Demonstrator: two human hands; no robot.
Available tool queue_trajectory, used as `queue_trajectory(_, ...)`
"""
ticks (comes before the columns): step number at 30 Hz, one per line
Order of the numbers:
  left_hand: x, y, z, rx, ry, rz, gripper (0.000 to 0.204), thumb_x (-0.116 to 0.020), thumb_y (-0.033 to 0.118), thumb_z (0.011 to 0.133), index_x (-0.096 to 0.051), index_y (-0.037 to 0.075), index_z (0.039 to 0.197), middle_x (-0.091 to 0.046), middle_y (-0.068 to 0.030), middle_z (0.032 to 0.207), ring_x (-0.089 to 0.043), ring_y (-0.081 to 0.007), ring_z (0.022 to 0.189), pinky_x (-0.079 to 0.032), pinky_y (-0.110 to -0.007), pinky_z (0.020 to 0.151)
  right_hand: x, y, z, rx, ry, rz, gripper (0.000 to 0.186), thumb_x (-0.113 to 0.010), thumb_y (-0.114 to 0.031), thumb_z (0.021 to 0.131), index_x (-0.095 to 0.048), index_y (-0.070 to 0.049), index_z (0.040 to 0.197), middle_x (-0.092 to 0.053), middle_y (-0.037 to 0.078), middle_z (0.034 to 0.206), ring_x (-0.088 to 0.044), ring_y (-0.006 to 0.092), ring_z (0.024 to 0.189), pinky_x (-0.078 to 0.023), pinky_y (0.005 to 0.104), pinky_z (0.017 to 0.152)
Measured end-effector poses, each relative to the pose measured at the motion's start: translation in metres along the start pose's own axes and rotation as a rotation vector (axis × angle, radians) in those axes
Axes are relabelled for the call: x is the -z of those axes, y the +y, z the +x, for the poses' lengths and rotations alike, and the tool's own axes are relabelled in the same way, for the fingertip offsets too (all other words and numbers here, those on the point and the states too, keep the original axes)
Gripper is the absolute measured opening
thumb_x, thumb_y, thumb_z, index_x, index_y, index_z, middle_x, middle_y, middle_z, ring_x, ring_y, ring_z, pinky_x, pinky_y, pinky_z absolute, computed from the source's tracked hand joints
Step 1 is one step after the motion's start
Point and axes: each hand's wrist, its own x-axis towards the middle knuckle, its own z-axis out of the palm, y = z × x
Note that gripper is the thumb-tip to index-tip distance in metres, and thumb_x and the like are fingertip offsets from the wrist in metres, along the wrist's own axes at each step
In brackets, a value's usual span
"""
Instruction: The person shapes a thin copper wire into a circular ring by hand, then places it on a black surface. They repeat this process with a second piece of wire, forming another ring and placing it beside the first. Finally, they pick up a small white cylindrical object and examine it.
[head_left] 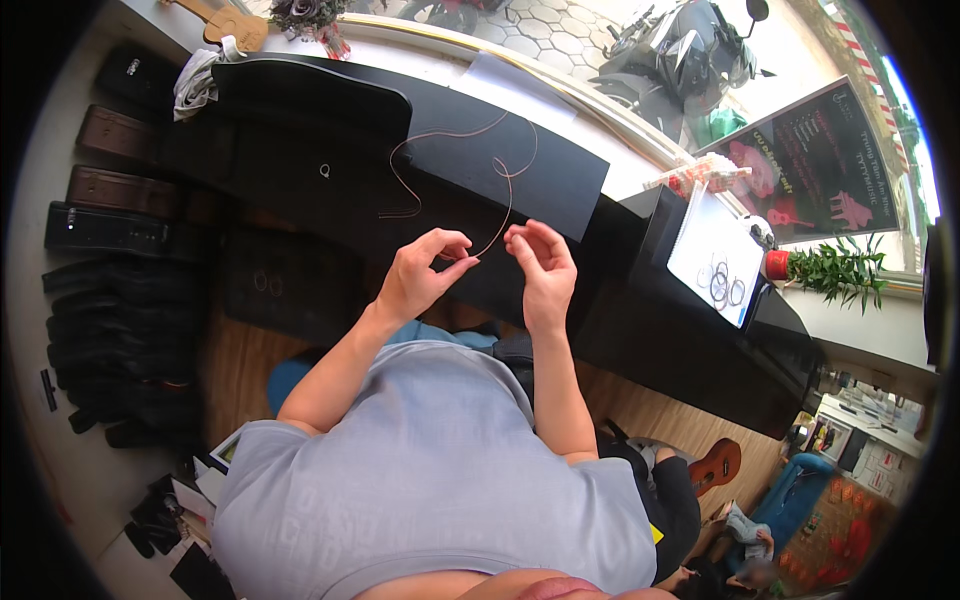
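Note:
A long, thin copper-coloured wire (511, 195) loops over the black table (570, 190) in front of me, with a small curl in it. One stretch of it comes down to my left hand (415, 272), where thumb and forefinger pinch it. My right hand (547, 280) is raised just right of that stretch, its fingers bent and its thumb apart from them. Nothing shows between the right fingers, though the wire passes close by their tips. A small pale ring-shaped coil (324, 171) lies on the dark surface farther left.
On the right, a white pad (690, 250) bears several dark rings (720, 285), with a potted plant (835, 270) beyond. Black cases (110, 230) line the left wall. A small guitar-shaped piece (236, 28) rests on the sill. People and a guitar (716, 466) are at lower right.

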Motion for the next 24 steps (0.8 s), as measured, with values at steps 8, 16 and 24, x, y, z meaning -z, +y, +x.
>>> queue_trajectory(8, 0.006, 0.010, 0.005, 0.087, 0.020, -0.268, 0.043, -0.085, 0.003, 0.086, -0.061, 0.005, 0.122, -0.076, -0.0083, 0.094, -0.077, -0.0171, 0.089, -0.063, -0.030, 0.084, -0.016, -0.010, -0.007, 0.537, -0.283, -0.970, 0.024, -0.071, 0.002, 0.089, -0.076, -0.004, 0.112, -0.074, 0.012, 0.117, -0.072, 0.0293, 0.099, -0.058, 0.0366, 0.083)
queue_trajectory(16, 0.003, 0.018, 0.006, 0.157, -0.046, -0.377, 0.025, -0.077, 0.008, 0.094, -0.073, 0.000, 0.118, -0.073, -0.0104, 0.125, -0.068, -0.0200, 0.117, -0.054, -0.035, 0.102, -0.026, -0.019, -0.013, 0.603, -0.244, -0.967, 0.016, -0.077, -0.002, 0.088, -0.076, -0.001, 0.104, -0.076, 0.011, 0.096, -0.071, 0.0288, 0.086, -0.057, 0.0376, 0.075)
queue_trajectory(24, 0.006, 0.026, 0.010, 0.129, 0.030, -0.471, 0.013, -0.071, 0.005, 0.098, -0.075, 0.001, 0.110, -0.078, -0.0104, 0.105, -0.074, -0.0182, 0.098, -0.059, -0.030, 0.091, -0.025, -0.019, -0.012, 0.597, -0.165, -0.986, 0.013, -0.080, -0.009, 0.087, -0.078, -0.004, 0.099, -0.075, 0.008, 0.093, -0.069, 0.0263, 0.079, -0.054, 0.0363, 0.070)
